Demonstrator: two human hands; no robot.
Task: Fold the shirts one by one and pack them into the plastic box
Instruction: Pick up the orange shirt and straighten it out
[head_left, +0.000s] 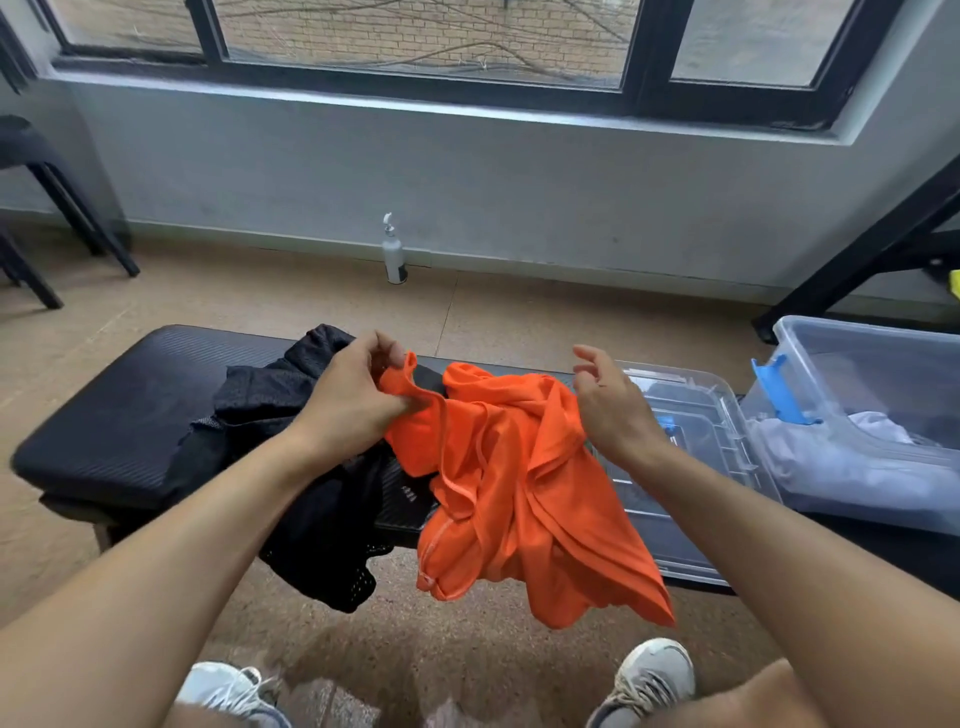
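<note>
An orange shirt (519, 483) hangs crumpled over the front edge of a black padded bench (130, 415). My left hand (353, 395) is shut on its upper left edge, pinching the cloth near the collar. My right hand (608, 405) hovers over the shirt's upper right part with fingers apart; whether it touches the cloth is unclear. A black mesh shirt (291, 415) lies bunched on the bench under and behind my left hand, one end drooping off the front. The clear plastic box (883, 364) with a blue latch stands at the right and holds pale folded cloth (841, 457).
The box's clear lid (691, 415) lies flat on the bench under the orange shirt's right side. A spray bottle (394, 254) stands on the floor by the wall. Black chair legs (78, 223) at far left, a black frame (857, 254) at far right. My shoes (654, 675) are below.
</note>
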